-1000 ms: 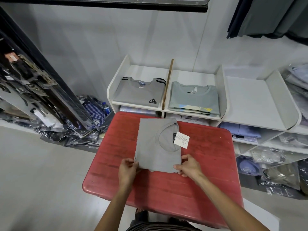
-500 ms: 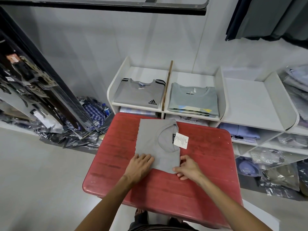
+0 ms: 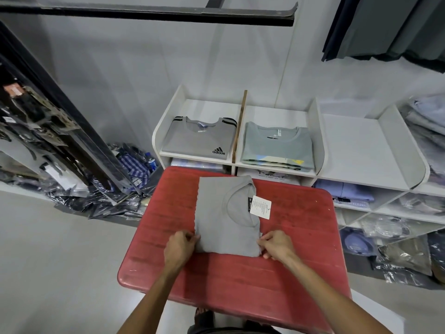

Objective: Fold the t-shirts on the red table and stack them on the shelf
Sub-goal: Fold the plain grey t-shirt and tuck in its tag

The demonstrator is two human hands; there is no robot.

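Here the folded grey t-shirt point(image 3: 226, 218) lies flat on the red table point(image 3: 301, 261), nearer the table's far edge than its near one and a little left of the middle, its round neckline turned toward the right side. A white paper tag point(image 3: 261, 206) hangs from the collar and rests partly on the red top beside the shirt's right edge. The left hand point(image 3: 179, 248) sits at the shirt's near left corner, fingers curled and pinching the cloth edge there. The right hand point(image 3: 277, 244) is at the near right corner, its fingers bent in and nipping the fold at that corner. Both forearms reach in from the near edge of the table.

Beyond the far edge stands a white shelf point(image 3: 317, 141) with open compartments. Its top left compartment holds a folded grey shirt with black shoulder stripes point(image 3: 199, 138); the next one to the right holds a small stack of pale green shirts point(image 3: 277, 145). The wide compartment further right shows only its white board. Plastic-wrapped garments point(image 3: 113, 189) lie heaped on the floor left of the table
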